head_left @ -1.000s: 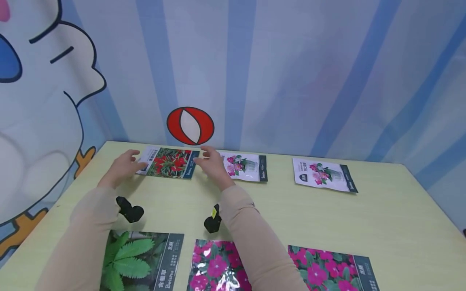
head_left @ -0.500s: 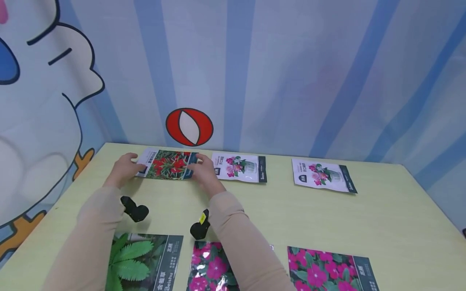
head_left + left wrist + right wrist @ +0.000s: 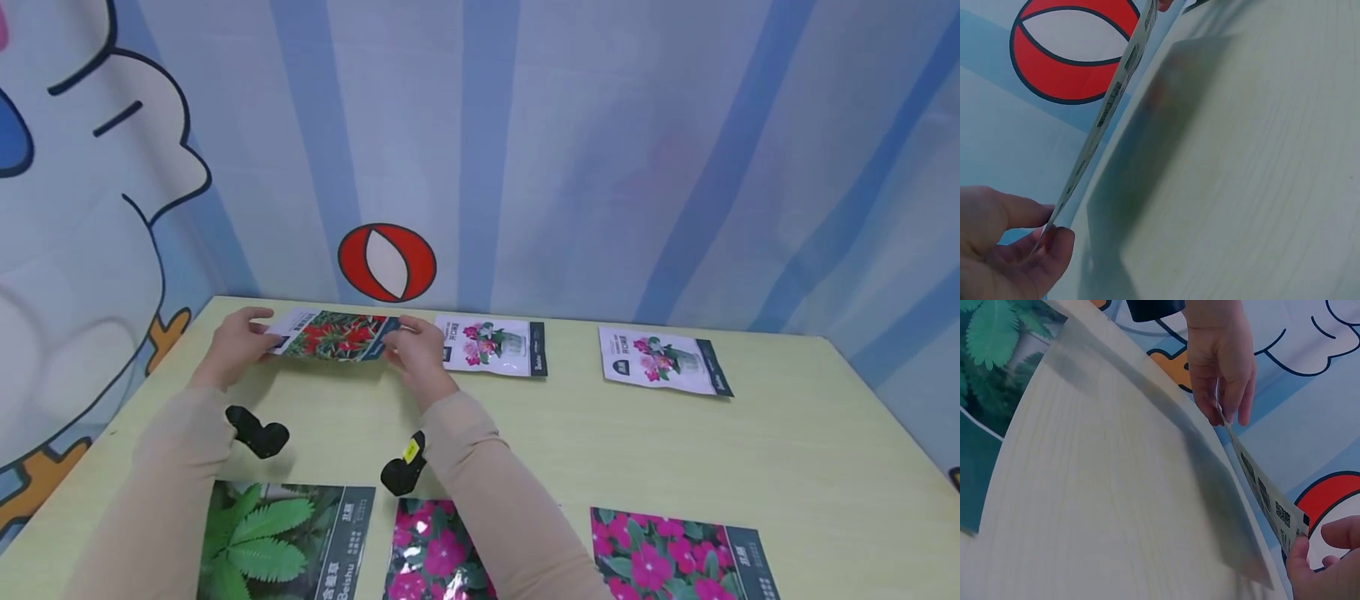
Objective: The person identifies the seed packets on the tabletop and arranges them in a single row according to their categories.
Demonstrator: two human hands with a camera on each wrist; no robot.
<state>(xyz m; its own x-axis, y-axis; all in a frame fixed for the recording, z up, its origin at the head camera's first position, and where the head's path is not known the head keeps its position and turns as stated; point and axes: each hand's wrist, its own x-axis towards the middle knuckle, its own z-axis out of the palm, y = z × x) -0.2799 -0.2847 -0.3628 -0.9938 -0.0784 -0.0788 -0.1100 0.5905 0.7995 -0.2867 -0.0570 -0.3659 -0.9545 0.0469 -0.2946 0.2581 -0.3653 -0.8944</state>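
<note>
A seed packet with red flowers hangs slightly above the table near its back edge, tilted. My left hand pinches its white left end; in the left wrist view the thumb and fingers of that left hand clasp the thin edge. At the dark right end, my right hand grips the packet. In the right wrist view the packet's printed back shows between both hands, with the right hand at its lower corner. Just right of it lies a white packet with pink flowers.
Another white packet lies farther right. Along the front are a green-leaf packet and two pink-flower packets, one partly under my right sleeve, one farther right. A striped wall stands behind the table.
My right hand has moved left from beside the white packet to the red-flower packet's right end. Both hands now hold that packet, and it has risen off the table and tilted.
</note>
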